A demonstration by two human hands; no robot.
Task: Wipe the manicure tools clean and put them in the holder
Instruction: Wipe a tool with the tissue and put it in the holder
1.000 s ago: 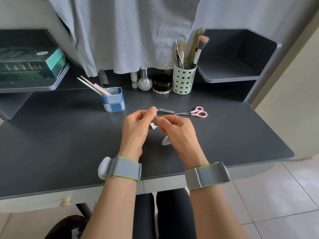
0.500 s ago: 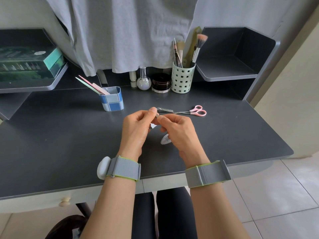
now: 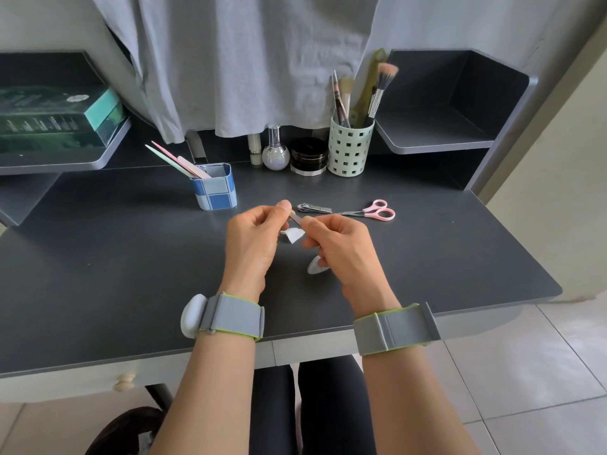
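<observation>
Our left hand [image 3: 253, 239] pinches one end of a thin metal tool [image 3: 296, 219] above the desk [image 3: 98, 257], while our right hand [image 3: 341, 247] grips its other end with a white wipe [image 3: 293, 235]. Clipper [image 3: 314, 208] and scissors [image 3: 371, 211] lie just behind, and the blue holder [image 3: 215, 188] stands back left, files [image 3: 177, 160] inside.
</observation>
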